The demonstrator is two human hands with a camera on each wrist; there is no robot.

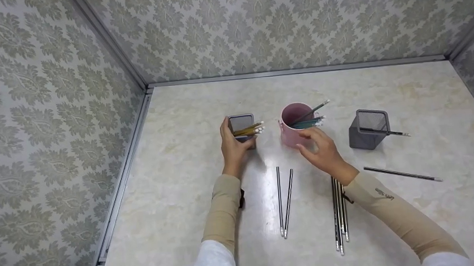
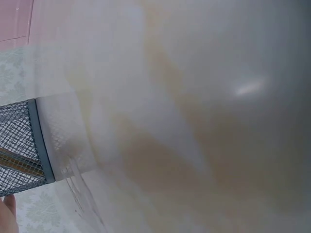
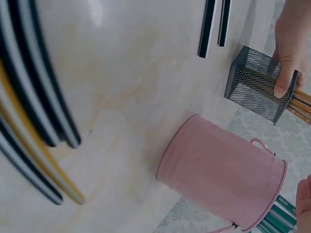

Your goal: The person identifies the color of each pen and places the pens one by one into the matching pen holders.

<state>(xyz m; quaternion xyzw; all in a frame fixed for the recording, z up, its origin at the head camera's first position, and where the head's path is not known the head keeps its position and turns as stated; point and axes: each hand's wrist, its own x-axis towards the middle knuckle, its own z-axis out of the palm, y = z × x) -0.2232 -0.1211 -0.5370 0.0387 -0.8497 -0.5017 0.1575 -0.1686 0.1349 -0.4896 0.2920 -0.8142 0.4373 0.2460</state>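
My left hand [image 1: 233,149] grips a small dark mesh pencil holder [image 1: 242,119] with several yellow pencils [image 1: 246,131] leaning in it. In the right wrist view, the thumb lies along the side of that mesh holder [image 3: 253,83]. Beside it stands a pink bucket [image 1: 290,138] containing several green pencils [image 1: 305,124], their eraser ends over the rim. Close to the bucket's near right side is my right hand [image 1: 325,152], fingers loosely bent and nothing held; contact with the bucket is hard to tell. Only part of the right hand [image 3: 304,206] shows in the right wrist view.
A second mesh holder [image 1: 361,141] at the right contains a black pencil [image 1: 397,133]. One striped pencil [image 1: 404,174] lies in front of it. Two dark pencils [image 1: 280,200] lie near the middle, and a bunch of pencils [image 1: 340,221] lies below my right wrist. Patterned walls [image 1: 255,29] enclose the table.
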